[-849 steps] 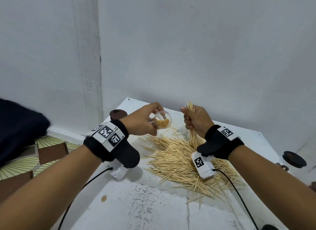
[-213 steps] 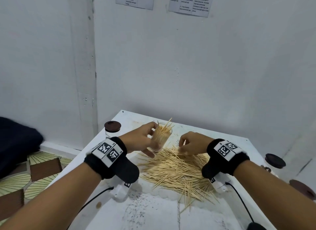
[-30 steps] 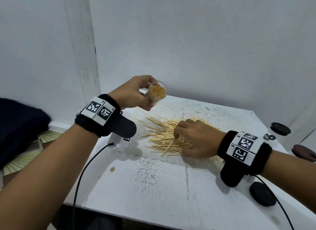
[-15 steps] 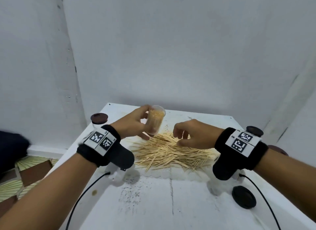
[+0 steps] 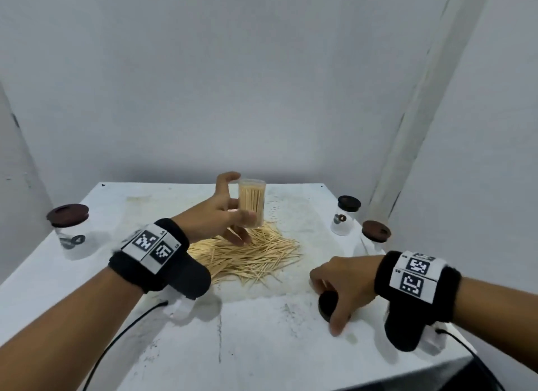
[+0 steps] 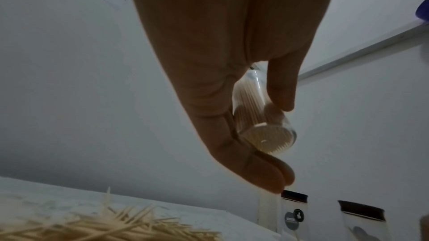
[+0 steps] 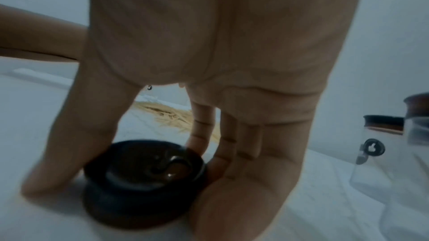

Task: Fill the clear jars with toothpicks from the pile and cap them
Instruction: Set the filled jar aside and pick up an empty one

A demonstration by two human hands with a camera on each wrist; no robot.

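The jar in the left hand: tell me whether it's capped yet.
Not capped. The jar shows an open rim, packed with toothpicks; the dark lid lies on the table under the right hand.

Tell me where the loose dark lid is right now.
In the head view, the dark lid lies on the white table, near-right, under the right hand.

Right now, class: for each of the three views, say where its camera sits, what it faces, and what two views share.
Head: on the head, looking down at the table; both forearms show.
Left wrist: under the left hand, facing the jar it holds.
Right wrist: under the right hand, facing the lid it grips.
Shared: the pile shows in all three.
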